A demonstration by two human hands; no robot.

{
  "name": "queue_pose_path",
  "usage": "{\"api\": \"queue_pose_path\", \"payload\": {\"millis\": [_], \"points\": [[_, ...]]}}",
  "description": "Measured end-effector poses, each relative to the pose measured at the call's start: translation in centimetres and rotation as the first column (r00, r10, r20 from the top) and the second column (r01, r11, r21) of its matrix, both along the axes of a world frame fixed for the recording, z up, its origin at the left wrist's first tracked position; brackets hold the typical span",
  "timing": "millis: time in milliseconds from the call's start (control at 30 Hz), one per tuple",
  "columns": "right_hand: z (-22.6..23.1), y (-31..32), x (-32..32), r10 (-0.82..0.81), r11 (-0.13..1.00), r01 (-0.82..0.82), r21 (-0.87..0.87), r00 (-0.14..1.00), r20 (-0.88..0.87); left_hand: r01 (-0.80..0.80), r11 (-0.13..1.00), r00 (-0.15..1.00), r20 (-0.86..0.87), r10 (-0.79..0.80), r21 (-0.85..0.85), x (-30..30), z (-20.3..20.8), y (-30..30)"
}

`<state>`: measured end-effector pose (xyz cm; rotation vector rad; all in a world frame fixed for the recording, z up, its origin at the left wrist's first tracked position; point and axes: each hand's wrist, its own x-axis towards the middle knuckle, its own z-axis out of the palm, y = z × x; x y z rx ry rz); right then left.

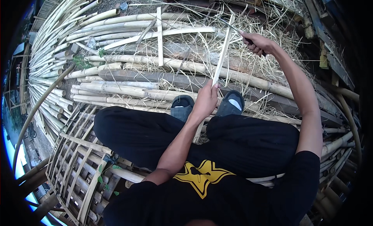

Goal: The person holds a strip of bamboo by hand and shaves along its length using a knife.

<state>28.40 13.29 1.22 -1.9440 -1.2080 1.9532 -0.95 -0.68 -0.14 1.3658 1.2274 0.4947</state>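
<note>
My left hand (206,98) is closed round a pale split bamboo strip (223,55), which slants up and away between my feet. The strip's lower end shows again below that hand. My right hand (258,44) grips the dark handle of a knife (236,30). Its thin blade reaches left and lies against or across the far end of the strip; contact is hard to make out. Past my feet, another flat bamboo strip (159,39) crosses a longer strip (182,30) lying sideways.
Long bamboo poles (140,91) lie in rows ahead and fan out to the left. Curly bamboo shavings (268,72) cover the ground around the knife. A woven bamboo lattice (74,163) stands at lower left. Stacked timber (330,51) is at far right. My sandalled feet (230,105) rest among the poles.
</note>
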Motion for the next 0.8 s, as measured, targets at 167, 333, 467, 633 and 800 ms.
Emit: {"api": "queue_pose_path", "payload": {"millis": [167, 333, 467, 633, 800], "points": [[-0.5, -1.4, -5.1, 0.221, 0.734, -0.487, 0.473, 0.83, 0.512, -0.081, 0.996, 0.99, 0.116, 0.085, -0.032, -0.5, -3.4, 0.9], [1.6, -4.9, -9.6, 0.435, 0.634, -0.631, 0.447, 0.769, 0.468, -0.154, 0.977, 0.967, 0.182, 0.18, -0.149, -0.6, -2.7, 2.1], [1.9, -6.4, -12.0, 0.481, 0.614, -0.679, 0.404, 0.727, 0.49, -0.2, 0.979, 0.966, 0.159, 0.205, -0.047, -1.1, -3.4, 2.6], [-0.7, -6.0, -10.0, 0.334, 0.472, -0.726, 0.501, 0.673, 0.66, -0.192, 0.945, 0.975, -0.06, 0.215, 0.265, -0.8, -1.7, 1.8], [-1.1, -4.7, -8.3, 0.379, 0.561, -0.679, 0.474, 0.719, 0.582, -0.149, 0.985, 0.979, -0.129, 0.16, 0.092, -0.7, -0.3, 1.5]]}}
